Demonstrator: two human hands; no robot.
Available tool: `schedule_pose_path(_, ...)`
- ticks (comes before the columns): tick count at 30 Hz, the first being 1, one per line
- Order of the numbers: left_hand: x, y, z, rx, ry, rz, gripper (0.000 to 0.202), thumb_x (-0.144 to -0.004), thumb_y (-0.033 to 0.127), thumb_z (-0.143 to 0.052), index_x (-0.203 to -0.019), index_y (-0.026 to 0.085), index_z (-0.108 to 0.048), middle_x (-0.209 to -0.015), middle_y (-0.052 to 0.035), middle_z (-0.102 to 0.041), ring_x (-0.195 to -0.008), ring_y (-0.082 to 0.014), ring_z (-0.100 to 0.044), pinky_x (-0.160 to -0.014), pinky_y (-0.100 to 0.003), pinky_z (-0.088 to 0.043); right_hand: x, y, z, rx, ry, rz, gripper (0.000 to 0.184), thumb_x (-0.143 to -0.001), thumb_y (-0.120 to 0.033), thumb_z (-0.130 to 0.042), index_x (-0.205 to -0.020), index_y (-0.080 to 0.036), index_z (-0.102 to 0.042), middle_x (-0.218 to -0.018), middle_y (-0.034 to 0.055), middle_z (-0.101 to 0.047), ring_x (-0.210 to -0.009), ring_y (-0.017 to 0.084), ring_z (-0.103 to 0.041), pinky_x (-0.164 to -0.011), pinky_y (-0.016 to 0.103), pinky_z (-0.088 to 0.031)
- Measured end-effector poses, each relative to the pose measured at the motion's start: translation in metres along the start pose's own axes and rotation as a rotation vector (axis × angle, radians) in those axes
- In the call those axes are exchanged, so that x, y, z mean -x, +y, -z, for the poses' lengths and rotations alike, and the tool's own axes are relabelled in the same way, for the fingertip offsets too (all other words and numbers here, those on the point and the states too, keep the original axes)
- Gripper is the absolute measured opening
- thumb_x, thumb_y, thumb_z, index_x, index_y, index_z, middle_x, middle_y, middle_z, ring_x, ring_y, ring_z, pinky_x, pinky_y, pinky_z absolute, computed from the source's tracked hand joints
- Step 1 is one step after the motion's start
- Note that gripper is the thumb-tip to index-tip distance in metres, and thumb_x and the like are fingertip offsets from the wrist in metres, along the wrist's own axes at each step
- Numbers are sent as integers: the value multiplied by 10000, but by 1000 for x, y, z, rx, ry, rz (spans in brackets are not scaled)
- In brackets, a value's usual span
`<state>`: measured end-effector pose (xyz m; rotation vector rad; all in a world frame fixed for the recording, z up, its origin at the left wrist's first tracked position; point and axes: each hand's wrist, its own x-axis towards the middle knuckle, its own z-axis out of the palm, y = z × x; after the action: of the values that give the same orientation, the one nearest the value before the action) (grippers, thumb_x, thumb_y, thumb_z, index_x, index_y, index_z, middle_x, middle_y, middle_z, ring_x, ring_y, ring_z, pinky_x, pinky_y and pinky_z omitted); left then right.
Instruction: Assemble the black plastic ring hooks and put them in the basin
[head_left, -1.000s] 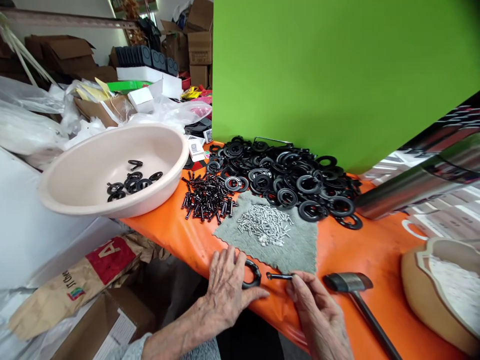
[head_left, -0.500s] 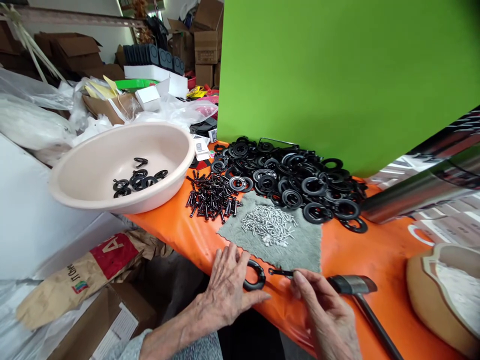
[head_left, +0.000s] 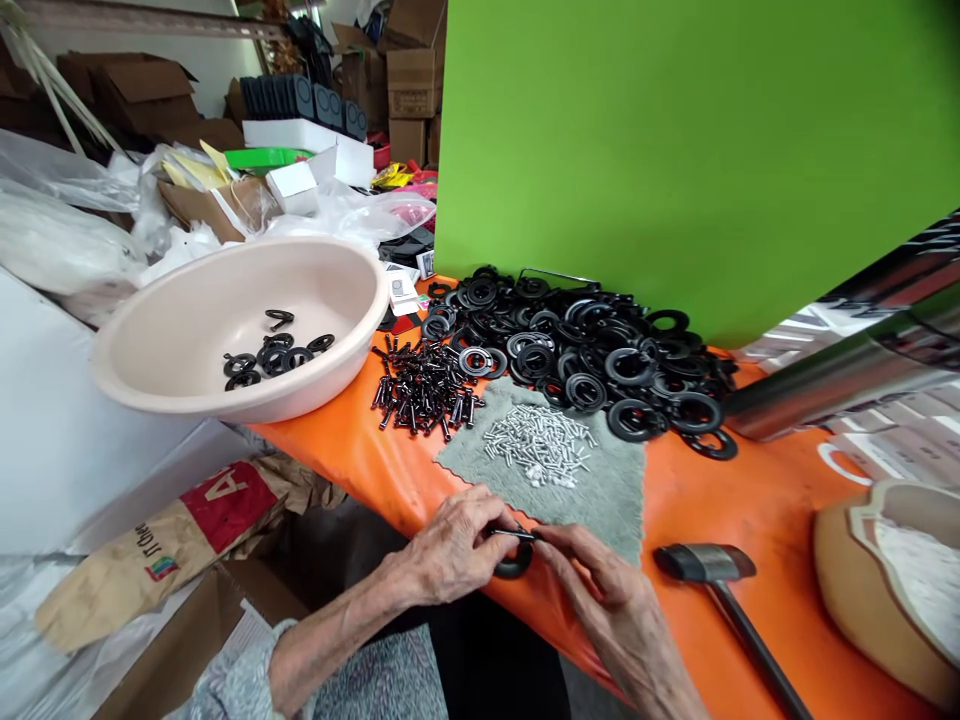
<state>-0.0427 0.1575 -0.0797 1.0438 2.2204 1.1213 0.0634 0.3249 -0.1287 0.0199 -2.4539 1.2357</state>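
Observation:
At the near edge of the orange-covered table, my left hand (head_left: 459, 545) is closed on a black ring (head_left: 514, 563). My right hand (head_left: 606, 590) pinches a thin black rod-like piece (head_left: 517, 535), which lies across the top of the ring. The fingertips of both hands nearly meet there and partly hide the contact. Just beyond them, small silver pins (head_left: 538, 442) are heaped on a grey-green cloth (head_left: 611, 500). A pile of short black rod-like pieces (head_left: 424, 388) sits left of the cloth, and a large heap of black rings (head_left: 585, 345) lies behind it.
A mallet (head_left: 705, 563) lies right of my hands, near a tan container (head_left: 847, 590) with white contents. On the left stands a pale basin (head_left: 172, 395) holding several black rings. A green panel (head_left: 675, 130) rises behind, and a shiny metal post (head_left: 810, 385) slants at right.
My right hand has moved left, bringing the black rod-like piece onto the ring. My left hand's spread fingers have closed around the ring.

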Motion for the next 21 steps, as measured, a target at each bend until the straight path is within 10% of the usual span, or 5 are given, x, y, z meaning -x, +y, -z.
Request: schedule_pose_path(21,7,-8,-10,-91,33,-107,153,-901,121,-497,-852,224,-599,-871,-34,-613,-884,-203,-588,-833,-318,-500,11,25,-25,251,113,268,351,-928,-29,-463,-1180,-220,-616,-983,87,-667,-882,176,-654,-763,288,-574)
